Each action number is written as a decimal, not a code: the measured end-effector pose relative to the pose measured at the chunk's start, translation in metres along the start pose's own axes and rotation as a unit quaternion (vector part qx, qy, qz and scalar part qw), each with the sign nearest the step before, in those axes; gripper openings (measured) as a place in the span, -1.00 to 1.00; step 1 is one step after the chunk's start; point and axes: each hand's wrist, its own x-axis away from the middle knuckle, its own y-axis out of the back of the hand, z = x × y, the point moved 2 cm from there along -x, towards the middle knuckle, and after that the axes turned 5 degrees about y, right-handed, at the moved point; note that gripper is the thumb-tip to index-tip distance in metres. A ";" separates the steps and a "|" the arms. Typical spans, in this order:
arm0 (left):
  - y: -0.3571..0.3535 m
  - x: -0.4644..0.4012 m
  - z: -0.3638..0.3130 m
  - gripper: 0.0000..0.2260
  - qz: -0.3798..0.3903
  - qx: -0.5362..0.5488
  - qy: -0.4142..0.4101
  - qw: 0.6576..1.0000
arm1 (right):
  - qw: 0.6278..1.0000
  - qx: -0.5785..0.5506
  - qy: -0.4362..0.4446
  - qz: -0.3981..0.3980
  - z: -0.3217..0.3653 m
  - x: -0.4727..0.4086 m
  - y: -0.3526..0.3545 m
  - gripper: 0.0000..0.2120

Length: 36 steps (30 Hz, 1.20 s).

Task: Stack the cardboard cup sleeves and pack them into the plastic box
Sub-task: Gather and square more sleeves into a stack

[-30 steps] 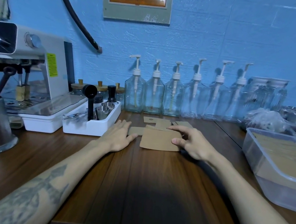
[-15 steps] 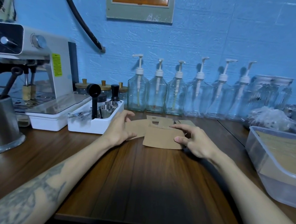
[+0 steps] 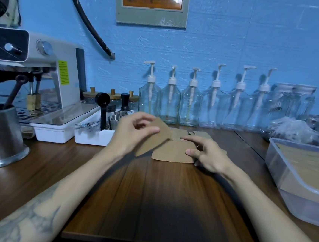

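Wooden worktop (image 3: 166,199): plastic box (image 3: 279,167) at right edge holds stacked sleeves (brown). Left hand (image 3: 133,136) pinches a tilted sleeve (image 3: 153,139); right hand (image 3: 208,154) presses sleeve pile (image 3: 173,153) flat, fingers straight.

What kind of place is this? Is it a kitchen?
Probably a coffee bar counter, not a home kitchen: there is an espresso machine, a row of pump syrup bottles, and cardboard cup sleeves being stacked.
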 end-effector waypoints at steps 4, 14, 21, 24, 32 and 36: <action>-0.025 0.006 0.010 -0.83 0.109 -0.128 -0.053 0.984 | 1.000 -0.021 0.019 0.006 -0.001 -0.002 -0.004 -0.59; -0.015 0.010 0.034 -0.14 0.048 -0.151 0.142 0.977 | 0.999 -0.027 0.023 0.029 0.001 -0.001 -0.007 -0.58; -0.033 0.013 0.035 -0.22 0.130 -0.153 0.100 0.974 | 0.999 -0.030 0.012 0.042 0.007 0.000 -0.015 -0.52; -0.035 0.016 0.035 -0.29 0.167 -0.215 0.068 0.960 | 0.998 -0.056 -0.008 0.030 0.006 -0.001 -0.016 -0.56; -0.031 0.014 0.030 -0.52 0.107 -0.148 0.106 0.978 | 0.998 0.052 0.035 -0.014 0.009 -0.003 -0.016 -0.55; -0.035 0.018 0.031 -0.52 0.132 -0.084 0.133 0.979 | 0.999 0.039 0.023 -0.007 0.008 -0.002 -0.020 -0.49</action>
